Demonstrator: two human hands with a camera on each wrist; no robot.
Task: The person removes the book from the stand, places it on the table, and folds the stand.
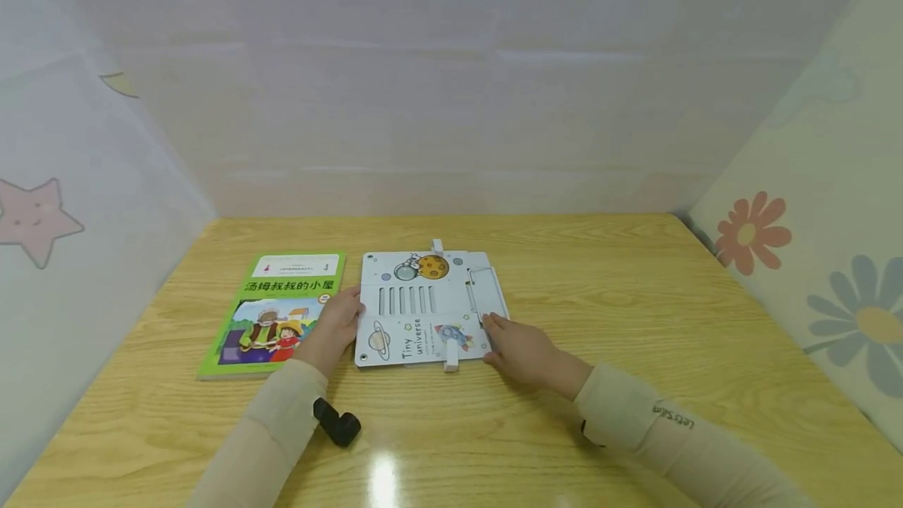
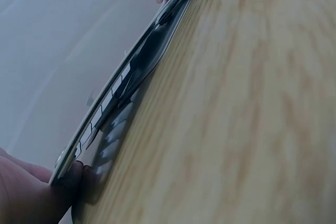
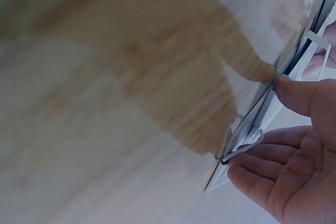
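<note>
A white book stand (image 1: 388,277) printed with planets, a rocket and "Tiny universe" lies folded flat on the table, turned sideways. A wire bracket (image 1: 470,296) runs along its right part, and white clips (image 1: 451,355) stick out at its near and far edges. My left hand (image 1: 342,320) grips the stand's left edge; in the left wrist view its fingers (image 2: 31,192) pinch that edge, with a dark gap showing under the panel. At the near right corner, my right hand (image 1: 522,347) holds the edge, thumb and fingertips (image 3: 247,177) against the panel and wire.
A green-bordered picture book (image 1: 240,351) lies left of the stand, partly behind my left forearm. The wooden table (image 1: 635,288) is bounded by pale cloth walls at the back and both sides. A black strap piece (image 1: 337,423) hangs by my left wrist.
</note>
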